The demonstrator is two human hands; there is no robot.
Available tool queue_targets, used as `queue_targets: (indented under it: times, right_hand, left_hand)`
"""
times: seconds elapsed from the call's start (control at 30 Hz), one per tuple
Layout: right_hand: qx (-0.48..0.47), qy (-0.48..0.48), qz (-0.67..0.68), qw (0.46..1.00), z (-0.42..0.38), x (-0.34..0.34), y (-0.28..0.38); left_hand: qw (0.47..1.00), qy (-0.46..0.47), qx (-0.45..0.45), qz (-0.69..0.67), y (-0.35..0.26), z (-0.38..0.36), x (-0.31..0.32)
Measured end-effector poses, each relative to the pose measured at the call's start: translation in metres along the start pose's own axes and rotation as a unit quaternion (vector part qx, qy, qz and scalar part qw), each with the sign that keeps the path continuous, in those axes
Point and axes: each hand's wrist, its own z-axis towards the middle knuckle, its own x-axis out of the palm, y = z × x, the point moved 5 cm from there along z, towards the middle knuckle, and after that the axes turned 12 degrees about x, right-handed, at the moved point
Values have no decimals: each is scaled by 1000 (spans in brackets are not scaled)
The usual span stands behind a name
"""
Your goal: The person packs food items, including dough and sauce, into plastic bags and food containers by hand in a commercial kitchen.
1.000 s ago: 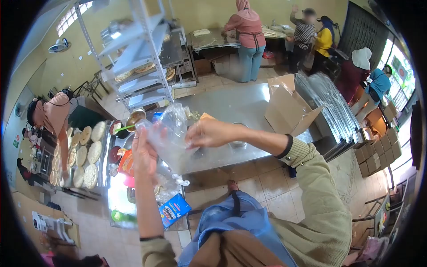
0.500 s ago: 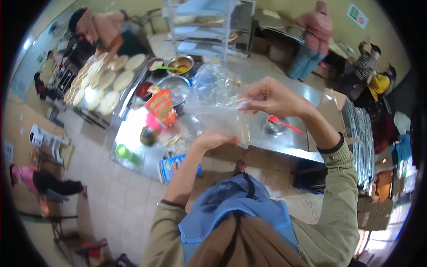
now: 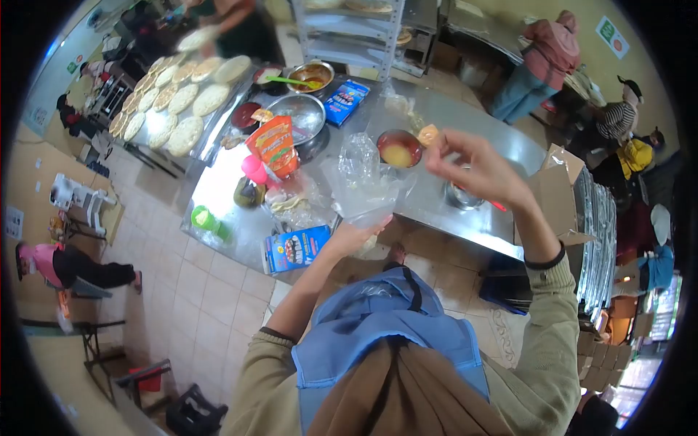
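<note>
My left hand (image 3: 356, 237) is closed on the lower edge of a clear plastic bag (image 3: 363, 200), which spreads upward over the front edge of the metal table. To the right, my right hand (image 3: 476, 168) is raised above the table, fingers curved and apart, with nothing visible between them. Just beyond its fingertips are a small tan piece (image 3: 427, 134) and a dark red bowl (image 3: 399, 149) with something pale yellow inside. Partly hidden under that hand stands a small metal bowl (image 3: 464, 195) with a red-handled utensil (image 3: 497, 206).
The steel table (image 3: 502, 145) also carries an orange packet (image 3: 273, 149), a large metal bowl (image 3: 299, 116), blue boxes (image 3: 297, 248) and a green cup (image 3: 205, 216). Flatbreads (image 3: 174, 102) cover a side table where a co-worker stands. Cardboard and stacked trays (image 3: 592, 232) stand right.
My right hand has let go of the bag and moved right. The bag has sunk lower in my left hand, and the red bowl now shows. The view has shifted slightly.
</note>
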Motion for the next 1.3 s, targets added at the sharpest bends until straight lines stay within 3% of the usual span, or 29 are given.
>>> queue_targets:
  times: [0.13, 0.23, 0.33, 0.43, 0.53, 0.67, 0.7, 0.8, 0.83, 0.87, 0.93, 0.97, 1.0, 1.07, 1.1, 1.2, 1.3]
  right_hand:
    - [-228, -32, -141, 963, -24, 72, 16]
    - [-248, -49, -257, 933, -15, 116, -15]
    - [-68, 178, -168, 967, -11, 129, -51]
    - [58, 272, 173, 945, -14, 140, -71]
    - [61, 226, 259, 937, -3, 144, -70]
    - [20, -13, 318, 948, 16, 105, -54]
    - [5, -72, 396, 916, 16, 89, -52]
    - [-175, -202, 120, 956, -3, 55, -14]
    - [-251, -107, -69, 960, -11, 81, 37]
    - [-312, -10, -254, 916, -23, 124, 78]
    - [-306, 108, -401, 857, -25, 184, 63]
    - [-346, 79, -442, 824, -18, 204, 41]
    - [-384, 50, -484, 785, -10, 221, 22]
    - [-325, 137, -518, 780, 8, 233, 10]
    - [-296, 180, -534, 771, 16, 236, 4]
    - [-339, 169, -535, 755, 21, 241, -16]
    - [-388, 190, -483, 761, 14, 224, 7]
  left_hand:
    - [996, -29, 55, -65, 0, -10, 8]
    - [989, 19, -44, -142, 33, -28, 18]
    - [977, 7, -95, -189, 31, -57, 14]
    - [996, -20, 1, -93, 14, -78, 4]
    - [998, -39, 16, -41, 17, -86, 1]
    - [995, -51, -70, -48, 23, -86, -10]
    - [994, -51, -89, -24, 25, -89, -17]
    - [986, -10, -130, 102, 25, -100, -28]
    - [978, 10, -140, 155, 25, -100, -31]
    - [976, 20, -114, 186, 26, -98, -32]
    - [967, 48, -68, 243, 42, -101, -24]
    - [975, -23, 26, 219, 41, -100, -21]
    - [971, 27, -11, 238, 40, -101, -17]
    - [950, 120, -81, 276, 21, -101, -14]
    - [943, 118, -145, 276, 12, -103, -22]
    - [951, 100, -139, 257, -22, -115, -38]
    - [934, 32, 13, 356, -50, -132, -36]
